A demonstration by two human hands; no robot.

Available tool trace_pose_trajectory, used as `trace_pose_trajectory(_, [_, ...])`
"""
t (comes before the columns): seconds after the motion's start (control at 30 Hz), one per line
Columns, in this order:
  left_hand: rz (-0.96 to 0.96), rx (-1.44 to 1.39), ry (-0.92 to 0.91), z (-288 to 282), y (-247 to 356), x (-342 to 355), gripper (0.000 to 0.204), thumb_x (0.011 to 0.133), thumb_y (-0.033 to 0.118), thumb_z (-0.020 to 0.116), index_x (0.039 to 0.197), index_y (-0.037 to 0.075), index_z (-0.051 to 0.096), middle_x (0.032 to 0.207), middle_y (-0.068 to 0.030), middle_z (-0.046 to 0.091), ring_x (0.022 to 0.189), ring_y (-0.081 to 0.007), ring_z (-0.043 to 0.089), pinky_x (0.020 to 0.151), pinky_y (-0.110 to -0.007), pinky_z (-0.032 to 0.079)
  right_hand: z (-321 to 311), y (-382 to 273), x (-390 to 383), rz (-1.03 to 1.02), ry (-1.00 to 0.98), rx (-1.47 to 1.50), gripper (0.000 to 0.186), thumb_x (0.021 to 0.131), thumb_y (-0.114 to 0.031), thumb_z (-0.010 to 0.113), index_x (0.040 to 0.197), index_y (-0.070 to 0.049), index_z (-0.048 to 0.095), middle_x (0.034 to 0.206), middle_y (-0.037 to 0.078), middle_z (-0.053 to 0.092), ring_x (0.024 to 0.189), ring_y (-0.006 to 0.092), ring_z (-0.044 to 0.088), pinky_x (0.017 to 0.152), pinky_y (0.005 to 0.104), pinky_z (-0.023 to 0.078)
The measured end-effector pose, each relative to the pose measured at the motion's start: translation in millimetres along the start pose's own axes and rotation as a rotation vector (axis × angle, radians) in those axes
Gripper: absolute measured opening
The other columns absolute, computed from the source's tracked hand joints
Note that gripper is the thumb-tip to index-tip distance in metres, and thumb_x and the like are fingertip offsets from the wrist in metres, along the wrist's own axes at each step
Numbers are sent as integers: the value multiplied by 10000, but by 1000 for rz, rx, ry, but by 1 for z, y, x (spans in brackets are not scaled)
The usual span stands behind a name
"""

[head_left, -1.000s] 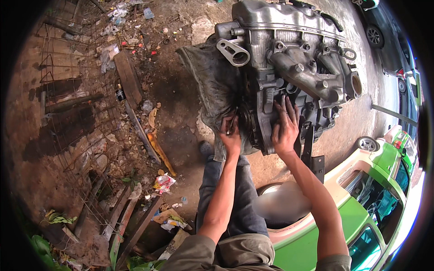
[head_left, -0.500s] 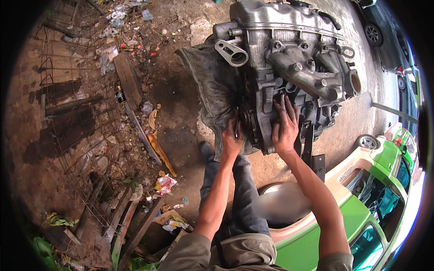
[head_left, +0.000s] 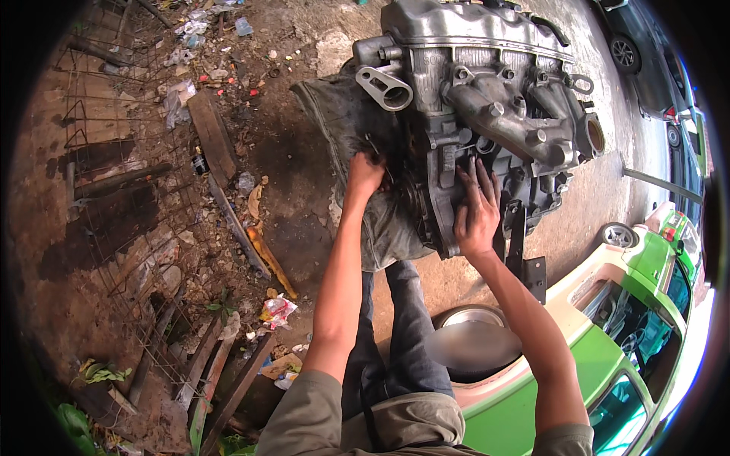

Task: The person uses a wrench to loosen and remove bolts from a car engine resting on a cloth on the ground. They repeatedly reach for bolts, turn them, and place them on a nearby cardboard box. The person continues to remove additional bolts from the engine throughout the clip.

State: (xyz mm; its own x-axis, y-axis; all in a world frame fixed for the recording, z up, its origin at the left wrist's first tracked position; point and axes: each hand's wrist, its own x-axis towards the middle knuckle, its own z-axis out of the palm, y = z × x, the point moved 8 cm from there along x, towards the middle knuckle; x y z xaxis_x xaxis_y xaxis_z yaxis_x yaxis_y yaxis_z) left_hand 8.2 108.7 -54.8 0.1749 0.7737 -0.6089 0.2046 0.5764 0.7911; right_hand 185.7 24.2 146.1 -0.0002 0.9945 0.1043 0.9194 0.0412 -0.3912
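Note:
A grimy metal engine with a curved manifold fills the upper middle, on a dark, oil-stained cloth. My left hand is closed over the cloth just left of the engine's lower side, gripping what looks like a thin metal tool; its fingertips are partly hidden. My right hand rests on the engine's lower block below the manifold, fingers extended and slightly apart, with blackened fingertips. A dark metal bracket juts down to the right of this hand.
Ground littered with planks, wire mesh and rubbish lies to the left. A green car is at the lower right, beside a partly blurred round object. A grey car stands at the upper right.
My left hand has moved up and left from beside the engine, and the thin tool now points upward from it. My right hand stays in about the same place.

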Motion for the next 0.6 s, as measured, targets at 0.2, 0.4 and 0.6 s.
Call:
trace_pose_trajectory(0.2, [240, -378, 330, -14, -21, -39, 207, 1020, 115, 582, 994, -89, 607, 782, -147, 713, 654, -196, 716, 599, -320, 583, 0, 1, -1, -2, 4, 14, 637, 711, -9, 484, 1344, -11, 560, 1510, 174, 472, 1447, 355, 375, 1207, 542, 221])
trace_pose_trajectory(0.4, [228, -558, 485, 11, -51, -75, 103, 988, 36, 624, 1017, -62, 611, 967, -128, 731, 913, -133, 681, 828, -286, 564, 1, 1, -1, 8, 0, 6, 637, 709, -6, 486, 1342, -18, 563, 1512, 175, 470, 1447, 353, 375, 1205, 544, 223])
trace_pose_trajectory(0.6, [390, -576, 468, 27, -39, -101, 70, 982, -17, 604, 1044, -50, 595, 1101, -135, 726, 1006, -122, 659, 915, -259, 486, 0, 1, -1, -2, 6, 11, 639, 710, -3, 487, 1343, -20, 566, 1513, 170, 470, 1445, 351, 379, 1208, 540, 222])
